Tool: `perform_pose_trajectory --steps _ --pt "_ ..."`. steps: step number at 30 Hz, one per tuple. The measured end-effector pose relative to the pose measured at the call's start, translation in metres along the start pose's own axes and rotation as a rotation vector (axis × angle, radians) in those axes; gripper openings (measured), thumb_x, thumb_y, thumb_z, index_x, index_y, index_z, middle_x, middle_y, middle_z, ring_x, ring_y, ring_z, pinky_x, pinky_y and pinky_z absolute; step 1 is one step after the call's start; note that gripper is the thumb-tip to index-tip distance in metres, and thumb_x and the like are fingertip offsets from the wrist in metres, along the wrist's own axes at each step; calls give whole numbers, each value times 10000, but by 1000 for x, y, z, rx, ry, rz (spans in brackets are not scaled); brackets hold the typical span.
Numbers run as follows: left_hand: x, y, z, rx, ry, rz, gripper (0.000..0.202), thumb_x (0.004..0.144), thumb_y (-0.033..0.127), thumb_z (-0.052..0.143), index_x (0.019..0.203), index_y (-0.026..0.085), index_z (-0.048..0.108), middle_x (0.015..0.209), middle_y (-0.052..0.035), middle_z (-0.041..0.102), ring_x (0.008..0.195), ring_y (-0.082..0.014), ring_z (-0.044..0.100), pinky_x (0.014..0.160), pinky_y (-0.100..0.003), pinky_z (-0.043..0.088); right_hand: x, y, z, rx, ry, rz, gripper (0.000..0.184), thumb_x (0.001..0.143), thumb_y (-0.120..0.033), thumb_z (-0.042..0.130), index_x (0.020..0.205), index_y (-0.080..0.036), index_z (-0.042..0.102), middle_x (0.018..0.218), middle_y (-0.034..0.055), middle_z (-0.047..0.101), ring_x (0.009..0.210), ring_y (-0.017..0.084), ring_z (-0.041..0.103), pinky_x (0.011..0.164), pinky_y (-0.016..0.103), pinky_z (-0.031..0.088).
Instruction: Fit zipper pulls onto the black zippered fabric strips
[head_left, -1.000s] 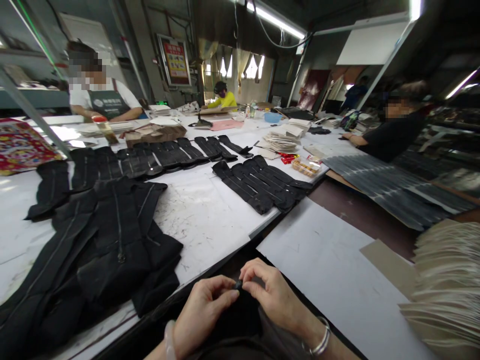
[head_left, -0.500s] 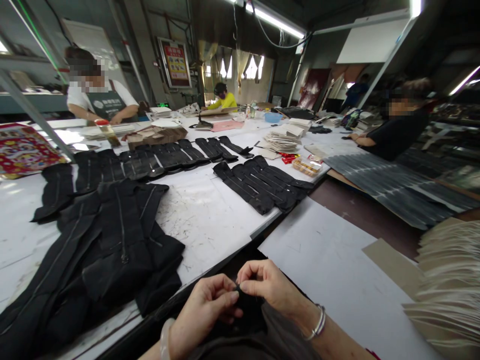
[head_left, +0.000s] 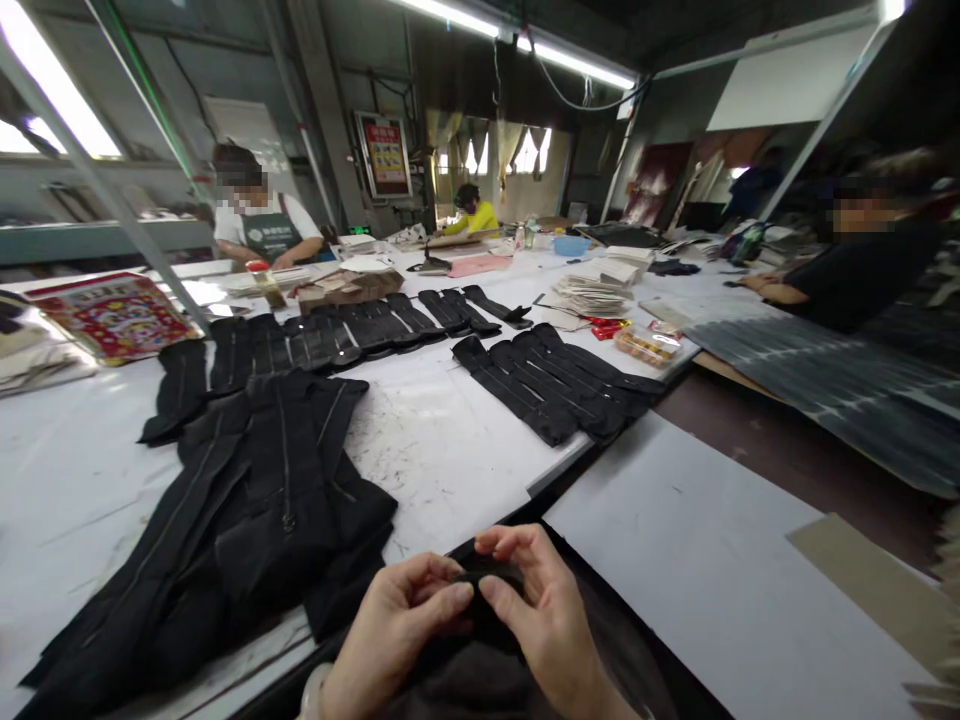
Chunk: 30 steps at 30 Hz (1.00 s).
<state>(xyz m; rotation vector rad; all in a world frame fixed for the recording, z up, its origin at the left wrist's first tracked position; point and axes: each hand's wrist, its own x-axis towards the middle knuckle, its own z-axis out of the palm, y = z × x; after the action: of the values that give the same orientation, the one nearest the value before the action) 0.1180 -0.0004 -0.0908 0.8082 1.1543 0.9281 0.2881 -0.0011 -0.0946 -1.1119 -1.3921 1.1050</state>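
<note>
Black cloth: I find the black cloth [head_left: 489,628] low in my head view, at the near edge of the table, between the two hands; its dark folds merge with the dark clothing behind, so its full outline cannot be read.
Left hand: the left hand [head_left: 409,612] has its thumb and forefinger closed on the cloth's upper edge; a pale bangle [head_left: 315,692] sits on the wrist.
Right hand: the right hand [head_left: 541,605] is curved, thumb at the cloth, forefinger raised apart from the thumb; I cannot tell whether its other fingers grip.
Zipped pieces: a heap of black zipped pieces [head_left: 262,500] lies on the white table [head_left: 427,440], to the left of the hands; a smaller black batch [head_left: 551,385] lies ahead, near the table's edge.
Far row: a row of black strips [head_left: 330,335] lies beyond the heap.
Right side: a white board [head_left: 712,550] lies beside the right hand; a tan card [head_left: 862,570] lies on its far side.
Beyond: I note a paper stack [head_left: 592,295], a red item [head_left: 607,327] and a clear box [head_left: 646,347] with yellowish contents.
Co-workers: one in a green apron [head_left: 268,236], one in yellow [head_left: 480,217], one in black [head_left: 862,275], all well apart from the hands.
</note>
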Motion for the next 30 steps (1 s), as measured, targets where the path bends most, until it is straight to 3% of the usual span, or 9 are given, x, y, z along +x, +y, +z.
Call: perform_pose_trajectory --steps 3,7,13,20,25,30 --pt "-6 6 -8 34 7 -3 416 600 473 872 787 128 734 600 -7 667 574 -136 620 609 -243 520 -12 8 4 -168 65 -175 245 799 -185 678 1014 -226 567 1168 76 667 1080 231 634 927 314 506" --pt "-14 13 -15 36 37 14 406 608 471 870 792 135 737 563 12 638 548 -114 594 564 -200 478 -18 13 10 -293 58 -322 117 870 -159 608 958 -235 592 1142 52 669 1037 196 650 902 263 505" --pt "-23 18 -18 134 69 79 379 658 498 814 772 147 726 663 -10 665 590 -141 607 576 -229 518 -10 7 21 -263 79 -306 108 924 -162 532 842 -218 575 994 32 654 924 152 651 810 207 497" --pt "-36 24 -24 676 58 347 298 897 415 541 766 167 644 622 7 595 576 -135 546 554 -211 445 -4 0 30 -234 68 -357 141 923 -126 507 814 -208 545 873 20 617 805 138 624 729 212 490" --pt "-41 36 -28 847 20 364 267 913 354 490 772 179 634 613 20 589 555 -128 531 534 -207 410 -3 -6 36 -245 45 -392 150 902 -108 513 788 -204 528 826 14 600 747 131 606 681 209 486" --pt "-39 47 -33 1030 -11 390 187 884 283 561 801 207 710 694 2 688 632 -149 626 603 -225 435 -1 -6 44 -206 28 -397 154 856 -72 542 800 -214 522 787 -3 606 718 128 617 664 202 504"
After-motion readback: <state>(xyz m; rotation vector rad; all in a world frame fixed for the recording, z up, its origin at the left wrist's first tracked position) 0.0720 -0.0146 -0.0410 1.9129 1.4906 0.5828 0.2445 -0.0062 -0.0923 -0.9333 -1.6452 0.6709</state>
